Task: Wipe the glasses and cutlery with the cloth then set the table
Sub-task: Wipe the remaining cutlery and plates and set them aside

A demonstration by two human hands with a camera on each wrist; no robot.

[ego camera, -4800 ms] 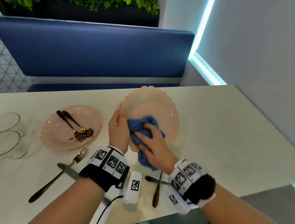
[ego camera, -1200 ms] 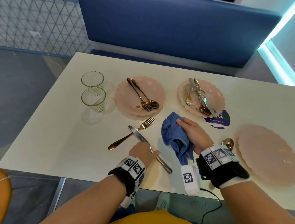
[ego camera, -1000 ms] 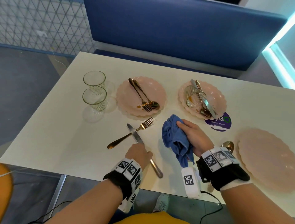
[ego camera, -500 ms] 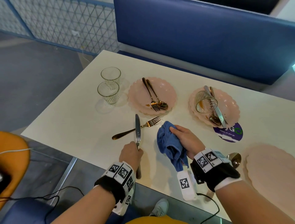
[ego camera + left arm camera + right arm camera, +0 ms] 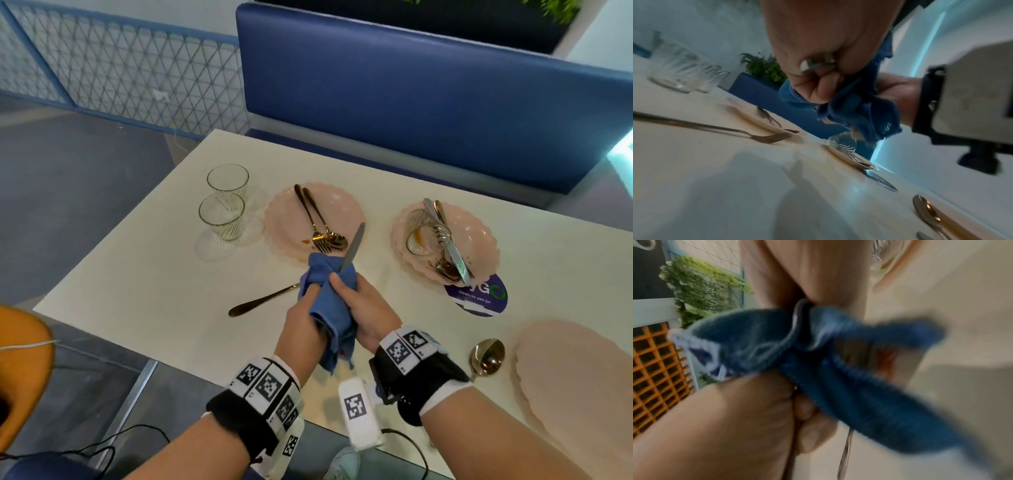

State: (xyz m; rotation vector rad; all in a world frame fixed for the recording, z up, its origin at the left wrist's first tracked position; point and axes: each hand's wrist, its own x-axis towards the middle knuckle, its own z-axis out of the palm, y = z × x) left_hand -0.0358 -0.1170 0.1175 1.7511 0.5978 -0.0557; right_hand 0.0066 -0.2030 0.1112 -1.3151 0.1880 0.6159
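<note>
Fingers [image 5: 337,281] of right hand [image 5: 368,310] wrap blue cloth [image 5: 334,305] round knife [image 5: 352,247]; left hand [image 5: 301,318] grips handle, above table [image 5: 137,284] near edge. Sticker [image 5: 479,298] reads "GO", "Clean as you go". Half second ago knife lay on table, cloth apart.

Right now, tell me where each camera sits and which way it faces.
Head: worn high, looking down at the table; both forearms, left hand and right hand show.
Left wrist: under the left hand, close above the tabletop, looking along it toward the plates; the fingers grip the knife handle's end.
Right wrist: looking along the right hand at the blurred blue cloth.
All three share the cloth; head and left wrist share the fork.
</note>
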